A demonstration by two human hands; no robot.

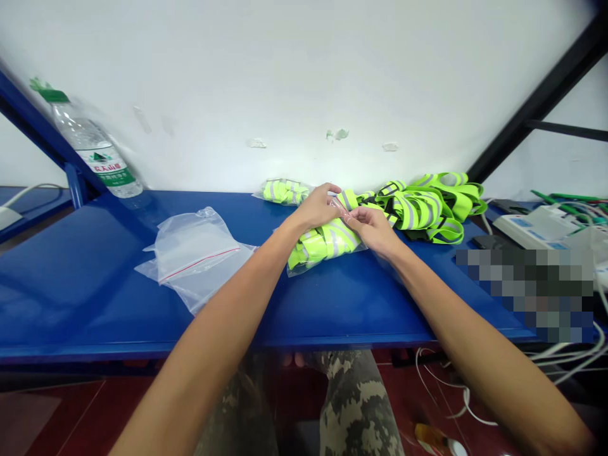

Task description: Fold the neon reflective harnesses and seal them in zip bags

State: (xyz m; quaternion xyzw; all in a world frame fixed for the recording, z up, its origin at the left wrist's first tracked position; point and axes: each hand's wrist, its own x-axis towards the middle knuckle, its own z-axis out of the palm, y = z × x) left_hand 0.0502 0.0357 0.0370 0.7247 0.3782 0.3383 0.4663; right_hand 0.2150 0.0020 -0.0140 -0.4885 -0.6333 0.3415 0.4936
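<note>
A clear zip bag (319, 246) stuffed with a folded neon-yellow reflective vest lies on the blue table (95, 291). My left hand (317, 206) and my right hand (373, 227) both pinch the bag's top edge, fingers closed on the seal strip. Just behind them sits a loose pile of neon-yellow reflective vests (430, 204). Another filled bag (285, 190) rests against the wall.
A stack of empty zip bags (194, 252) with red seal lines lies to the left. A water bottle (92, 149) leans at the back left. White power strips and cables (541, 225) crowd the right end. A black frame post (536, 101) slants up at right.
</note>
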